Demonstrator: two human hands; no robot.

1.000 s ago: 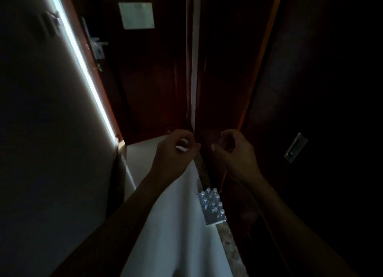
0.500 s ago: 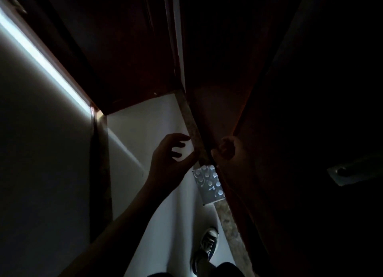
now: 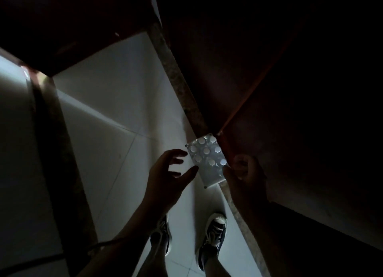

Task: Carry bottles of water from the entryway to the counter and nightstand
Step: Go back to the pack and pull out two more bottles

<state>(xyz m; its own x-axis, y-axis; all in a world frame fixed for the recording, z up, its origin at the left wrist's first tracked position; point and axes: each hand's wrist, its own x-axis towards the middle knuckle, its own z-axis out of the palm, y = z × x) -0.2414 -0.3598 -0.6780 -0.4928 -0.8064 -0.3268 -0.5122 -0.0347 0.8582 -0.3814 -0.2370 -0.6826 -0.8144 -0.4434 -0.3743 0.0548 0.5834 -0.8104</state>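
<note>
A shrink-wrapped pack of water bottles (image 3: 207,159), a rectangle of round white caps, sits on the glossy pale tile floor (image 3: 116,102) against the speckled stone threshold (image 3: 176,80). The left hand (image 3: 167,177) hovers just left of it, fingers spread. The right hand (image 3: 246,177) is loosely curled at its right edge; contact unclear. Since the earlier frame, both hands have dropped to the pack, and two sneakers (image 3: 213,235) are now visible.

Dim entryway. Pack of water bottles (image 3: 207,159) on floor (image 3: 116,102); left hand (image 3: 167,179) spread beside it, right hand (image 3: 244,173) curled at its edge.
</note>
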